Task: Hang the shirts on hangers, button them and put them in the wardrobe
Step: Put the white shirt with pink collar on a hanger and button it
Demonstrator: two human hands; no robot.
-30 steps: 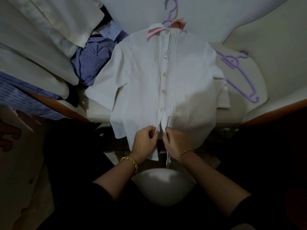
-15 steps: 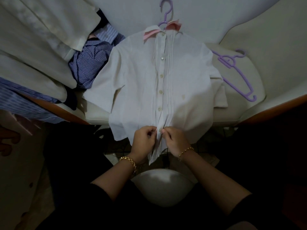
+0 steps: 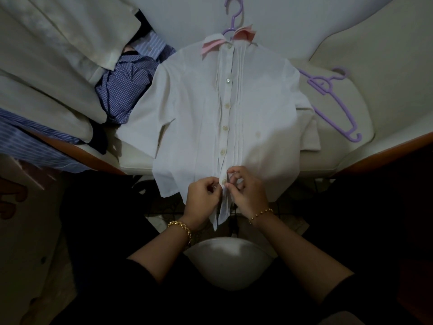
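A white short-sleeved shirt (image 3: 194, 109) with a pink collar lies flat on a cream seat, on a purple hanger (image 3: 233, 17) whose hook pokes out above the collar. Its front buttons are closed from the collar down. My left hand (image 3: 204, 192) and my right hand (image 3: 246, 190) pinch the two edges of the placket at the lowest button, near the hem that hangs over the seat's front edge.
A spare purple hanger (image 3: 332, 102) lies on the seat to the right. A blue checked shirt (image 3: 126, 90) is crumpled at the left, beside cream garments (image 3: 58, 55) and a blue striped shirt (image 3: 25, 139). Wooden armrests (image 3: 379, 153) flank the seat.
Both hands have stayed at the bottom of the placket, working the lowest button. The camera view has shifted slightly, so the shirt sits a little higher in the frame.
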